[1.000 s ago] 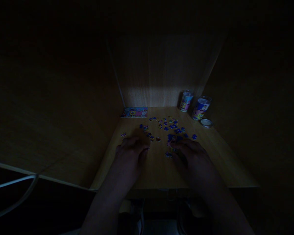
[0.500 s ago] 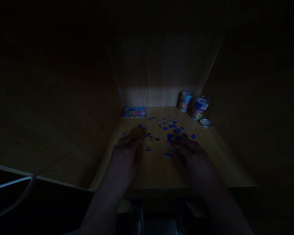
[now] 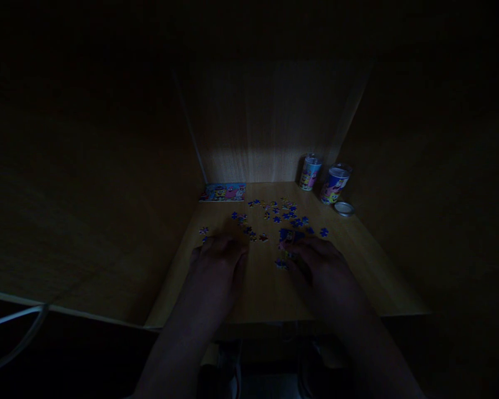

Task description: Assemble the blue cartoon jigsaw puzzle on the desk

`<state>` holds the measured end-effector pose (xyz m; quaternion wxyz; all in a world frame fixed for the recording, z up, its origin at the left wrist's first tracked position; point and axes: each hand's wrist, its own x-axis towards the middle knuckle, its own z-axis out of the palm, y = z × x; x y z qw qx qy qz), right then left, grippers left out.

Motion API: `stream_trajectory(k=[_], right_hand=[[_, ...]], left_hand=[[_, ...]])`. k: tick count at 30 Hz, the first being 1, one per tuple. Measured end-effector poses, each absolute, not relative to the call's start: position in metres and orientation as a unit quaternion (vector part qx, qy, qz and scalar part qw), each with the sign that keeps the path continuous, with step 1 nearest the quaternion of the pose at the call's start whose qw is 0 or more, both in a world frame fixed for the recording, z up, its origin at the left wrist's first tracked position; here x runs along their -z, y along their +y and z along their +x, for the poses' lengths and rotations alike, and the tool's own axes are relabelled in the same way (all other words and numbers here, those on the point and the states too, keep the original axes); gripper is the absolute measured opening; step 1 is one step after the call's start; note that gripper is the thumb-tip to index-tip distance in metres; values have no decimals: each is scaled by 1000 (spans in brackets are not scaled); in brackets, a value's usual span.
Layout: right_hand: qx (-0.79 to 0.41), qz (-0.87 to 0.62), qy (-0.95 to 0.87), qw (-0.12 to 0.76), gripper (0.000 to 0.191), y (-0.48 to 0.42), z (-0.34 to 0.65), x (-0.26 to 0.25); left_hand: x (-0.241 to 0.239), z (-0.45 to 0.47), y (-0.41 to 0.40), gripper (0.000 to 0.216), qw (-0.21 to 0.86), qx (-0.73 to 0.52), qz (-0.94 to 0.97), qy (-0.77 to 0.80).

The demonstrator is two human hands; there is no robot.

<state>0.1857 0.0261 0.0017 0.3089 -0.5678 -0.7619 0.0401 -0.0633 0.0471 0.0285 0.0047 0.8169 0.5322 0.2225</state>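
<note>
In the dim head view, my left hand (image 3: 218, 266) is low over the wooden surface with its fingers curled and fingertips together. They close over the spot of a loose puzzle piece, which the hand now hides. My right hand (image 3: 322, 266) grips a small joined section of puzzle (image 3: 290, 236), blue with a pink and yellow figure, by its right side, thumb near and forefinger on top. That section lies flat, partly under my fingers. Several loose puzzle pieces (image 3: 277, 219) lie scattered beyond both hands, and a reddish puzzle piece (image 3: 263, 238) rests between them.
A flat cartoon picture (image 3: 222, 192) lies at the back left. Two printed cans, one light blue (image 3: 310, 173) and one dark blue (image 3: 335, 184), stand at the back right by a round metal lid (image 3: 344, 209). Wooden panels (image 3: 258, 122) enclose the surface.
My left hand has shifted slightly right and closed over the loose piece that showed beside it. My right hand stays at the joined section. The whole view has shifted a little.
</note>
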Motion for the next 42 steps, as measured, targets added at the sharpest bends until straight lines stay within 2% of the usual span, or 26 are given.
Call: stream_trajectory(k=[9,15,26,35,42], right_hand=[[-46,-570,-759,311,30,26,185,-4],[-49,-575,-755,310,30,26,185,-5],[-45,-569,-759,313,29,26,186,-3],[-59,-566,-756,323,27,26,186,-5],[-60,-566,-755,325,28,26,186,-5]], left_hand=[[-24,-35,42,19,23,-226,853,471],[-15,-29,43,44,14,-217,853,475],[-23,-38,46,24,56,-266,854,444],[-32,-53,40,20,115,-264,882,372],[-31,-50,38,21,103,-259,880,384]])
